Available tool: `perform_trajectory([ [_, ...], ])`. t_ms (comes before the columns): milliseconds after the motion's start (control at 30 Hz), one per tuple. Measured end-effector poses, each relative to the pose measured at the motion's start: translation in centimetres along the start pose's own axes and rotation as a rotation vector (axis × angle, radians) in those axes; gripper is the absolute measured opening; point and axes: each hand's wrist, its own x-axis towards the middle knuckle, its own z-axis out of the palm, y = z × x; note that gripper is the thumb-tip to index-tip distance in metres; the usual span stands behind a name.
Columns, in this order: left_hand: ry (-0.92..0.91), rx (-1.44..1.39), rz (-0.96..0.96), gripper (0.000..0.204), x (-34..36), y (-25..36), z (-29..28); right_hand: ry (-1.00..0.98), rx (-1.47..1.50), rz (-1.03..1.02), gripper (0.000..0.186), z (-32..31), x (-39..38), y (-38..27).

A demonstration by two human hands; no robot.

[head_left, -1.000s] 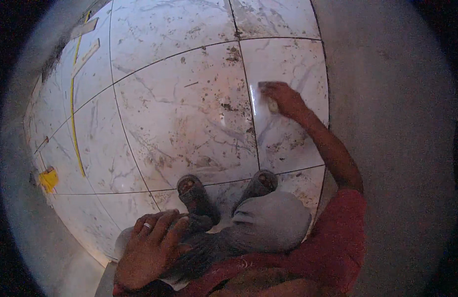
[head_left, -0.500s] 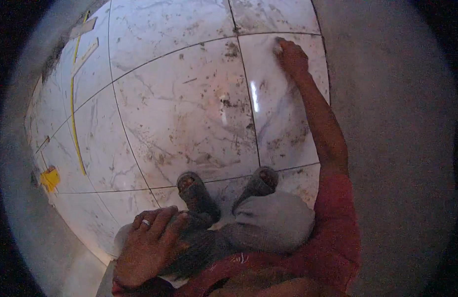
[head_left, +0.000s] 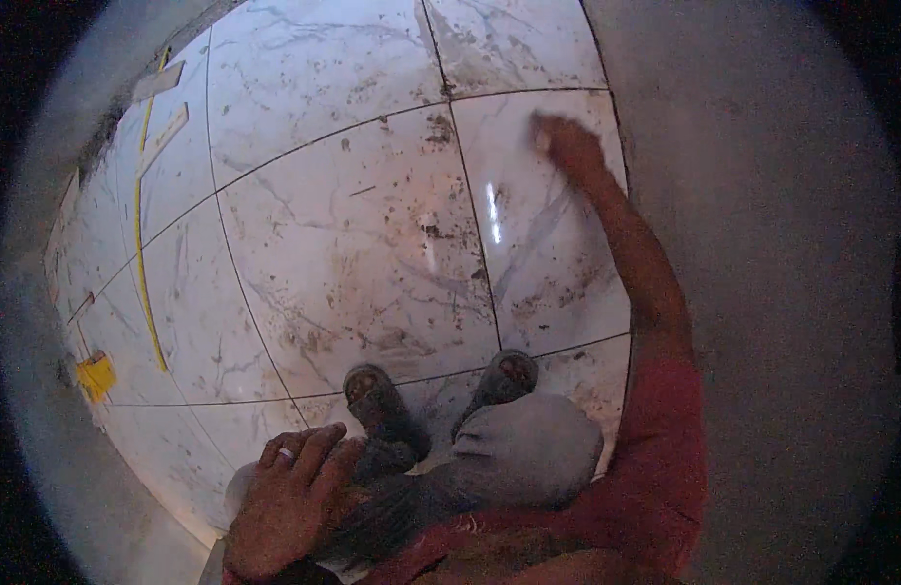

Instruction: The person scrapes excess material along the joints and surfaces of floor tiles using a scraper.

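Note:
My right hand (head_left: 575, 148) reaches out over the far part of a white marbled floor tile (head_left: 548, 224) on the right. Its fingers are curled closed, with a small pale patch at the fingertips; motion blur hides what they hold, if anything. The tile is shiny and fairly clean around that hand, while brown dirt specks lie on its nearer part. My left hand (head_left: 289, 497), with a ring on one finger, rests palm down on my left knee. Its fingers lie stretched out and hold nothing.
Dirt-flecked tiles (head_left: 324, 244) with dark joints spread to the left. A long yellow strip (head_left: 142, 263), pale flat pieces (head_left: 164, 141) and a yellow object (head_left: 96, 375) lie at far left. A grey surface (head_left: 762, 292) borders the tiles at right. My sandalled feet (head_left: 372, 395) stand in front.
My right hand has shifted slightly over the same tile, its fingers now more blurred. The whole view has tilted a little, so the floor sits lower. My left hand stays on my knee.

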Motion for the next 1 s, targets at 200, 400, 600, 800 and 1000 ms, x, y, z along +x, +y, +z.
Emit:
perform_trajectory([
  [200, 0.009, -0.019, -0.040, 0.053, -0.5, -0.5, -0.5, -0.018, 0.097, -0.409, 0.044, -1.1, 0.7, -3.1],
  [400, -0.055, -0.041, -0.094, 0.055, -0.1, 0.4, -0.6, 0.054, 0.190, -0.339, 0.044, 0.1, 0.7, 2.9],
  [600, 0.008, -0.028, -0.009, 0.055, 0.2, -0.5, -0.3, -0.180, 0.318, -0.175, 0.052, -0.5, -3.1, -0.3],
  [800, 0.005, -0.026, 0.045, 0.050, -0.1, -0.5, -0.5, -0.384, 0.434, -0.126, 0.049, -2.7, -5.4, 1.3],
  [1000, 0.042, -0.017, 0.109, 0.051, -0.8, -1.3, 0.2, -0.292, 0.043, 0.139, 0.064, -1.5, -6.8, 1.6],
])
